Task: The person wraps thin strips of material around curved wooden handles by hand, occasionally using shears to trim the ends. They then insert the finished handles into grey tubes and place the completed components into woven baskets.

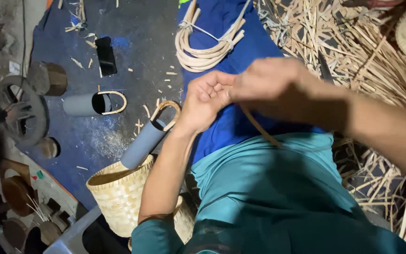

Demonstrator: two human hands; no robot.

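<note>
Seen from above, two bare hands meet over a lap covered in blue cloth (226,28). Both hands are working a thin, flat cane strip (259,127), tan in colour, which curves down from under them toward the near side and lies across the blue cloth and the teal shirt (269,188). The left hand (205,101) is cupped, fingers curled inward, palm turned up. The right hand (269,84) is closed over the strip's upper end and pressed against the left fingers; whether it pinches the strip cannot be told, since it is blurred.

Farther off on the cloth lies a bundle of pale cane loops (203,49), tied with string. At the left, on the dark floor (137,33), a woven basket (118,193) stands near, with a grey tube (142,143) leaning out of it and a cane hoop at the tube's far end. Another grey tube (81,104) lies farther left. At the right, loose split strips (367,56) are heaped.
</note>
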